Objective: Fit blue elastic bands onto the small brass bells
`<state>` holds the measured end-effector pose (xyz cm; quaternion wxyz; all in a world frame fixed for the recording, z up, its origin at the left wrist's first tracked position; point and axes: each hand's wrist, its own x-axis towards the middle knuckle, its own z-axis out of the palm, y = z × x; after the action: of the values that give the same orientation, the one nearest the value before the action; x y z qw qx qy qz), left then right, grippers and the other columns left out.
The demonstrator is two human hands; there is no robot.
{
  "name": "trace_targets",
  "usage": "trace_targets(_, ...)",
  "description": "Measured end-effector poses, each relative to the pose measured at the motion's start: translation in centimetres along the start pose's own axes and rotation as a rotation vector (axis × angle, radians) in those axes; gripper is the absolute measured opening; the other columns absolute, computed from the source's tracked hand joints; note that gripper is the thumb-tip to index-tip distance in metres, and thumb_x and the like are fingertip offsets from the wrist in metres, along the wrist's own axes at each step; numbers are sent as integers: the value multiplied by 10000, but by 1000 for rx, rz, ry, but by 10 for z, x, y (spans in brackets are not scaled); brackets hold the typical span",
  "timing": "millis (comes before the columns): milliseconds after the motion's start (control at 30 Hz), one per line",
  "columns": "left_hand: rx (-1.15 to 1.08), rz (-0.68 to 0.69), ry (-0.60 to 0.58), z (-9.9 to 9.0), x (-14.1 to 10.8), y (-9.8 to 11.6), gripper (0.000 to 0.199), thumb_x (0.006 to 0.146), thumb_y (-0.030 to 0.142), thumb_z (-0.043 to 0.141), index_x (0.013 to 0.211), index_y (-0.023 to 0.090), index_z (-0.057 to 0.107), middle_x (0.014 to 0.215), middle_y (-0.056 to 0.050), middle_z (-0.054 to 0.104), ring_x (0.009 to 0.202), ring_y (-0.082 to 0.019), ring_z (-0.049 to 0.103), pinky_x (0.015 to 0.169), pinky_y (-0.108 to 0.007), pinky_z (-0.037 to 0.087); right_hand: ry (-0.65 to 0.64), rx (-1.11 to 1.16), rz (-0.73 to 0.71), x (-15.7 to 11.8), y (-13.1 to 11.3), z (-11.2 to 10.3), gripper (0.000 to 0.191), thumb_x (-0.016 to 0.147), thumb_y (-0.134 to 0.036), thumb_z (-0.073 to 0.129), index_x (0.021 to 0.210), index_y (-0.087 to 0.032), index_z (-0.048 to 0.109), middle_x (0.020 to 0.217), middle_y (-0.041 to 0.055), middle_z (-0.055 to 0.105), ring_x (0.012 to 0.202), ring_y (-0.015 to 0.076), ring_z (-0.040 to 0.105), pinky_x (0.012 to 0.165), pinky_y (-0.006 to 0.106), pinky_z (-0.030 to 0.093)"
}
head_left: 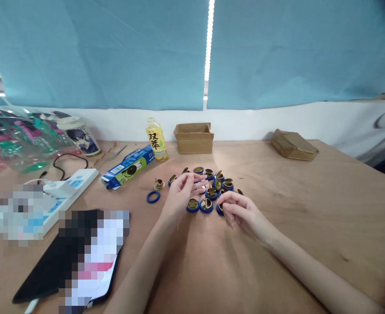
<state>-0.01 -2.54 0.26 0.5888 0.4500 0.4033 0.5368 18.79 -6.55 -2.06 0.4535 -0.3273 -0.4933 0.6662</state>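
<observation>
Several round brass-coloured fittings [206, 205] with blue rims lie in a loose cluster on the table, many with their hinged lids tilted up. Over the cluster's left side is my left hand [181, 189], its fingers stretched out to the right and the thumb close to the index finger. At the right front edge, my right hand [245, 214] is loosely curved with fingers apart. Its fingertips are close to a blue-rimmed fitting [220, 209]; contact is unclear. Left of my left hand are a brass fitting without a rim [159, 184] and a loose blue ring [153, 197].
Behind stand a yellow-labelled bottle [158, 141], an open cardboard box [194, 143] and a brown paper package [293, 145]. A blue-green carton [128, 168], a power strip [77, 179], a black tablet-like slab [53, 257], a cup [80, 137] and clear plastic bottles [25, 148] occupy the left.
</observation>
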Motion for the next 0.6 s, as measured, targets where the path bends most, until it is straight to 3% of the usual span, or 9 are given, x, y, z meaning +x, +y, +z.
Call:
trace_targets(133,48,3,38,-1,2,1,376,804,506,663,889,142,623,1173,-138,678,956,-235,704,706,-300,591,-11,-43,-22,0,2,-2,142,857,-301,655,922,-175,640,589,-55,506,468,68,427,461,208,344)
trace_targets(300,337,185,156,-18,11,3,368,792,501,653,898,150,682,988,-100,729,897,-208,684,664,-248,550,-9,-115,-39,0,1,-2,136,861,-313,643,907,-186,634,585,-56,504,468,73,437,470,221,338)
trace_targets(433,713,294,399,-54,16,14,304,853,422,570,942,167,709,972,-89,737,855,-210,683,749,-290,529,-13,-190,-38,0,0,0,142,868,-334,627,888,-193,633,566,-53,503,468,81,445,487,231,350)
trace_targets(500,976,233,541,-72,16,20,271,858,385,549,931,188,719,923,-82,750,827,-239,691,770,-327,513,-21,-227,-34,0,-1,1,145,870,-341,621,883,-197,631,556,-53,502,467,84,446,494,235,362)
trace_targets(600,1245,106,693,-89,14,26,283,878,359,494,945,205,721,941,-109,757,946,-321,684,817,-390,487,-23,-265,-24,-1,-3,3,145,863,-348,621,875,-204,627,552,-54,497,471,91,448,500,243,383)
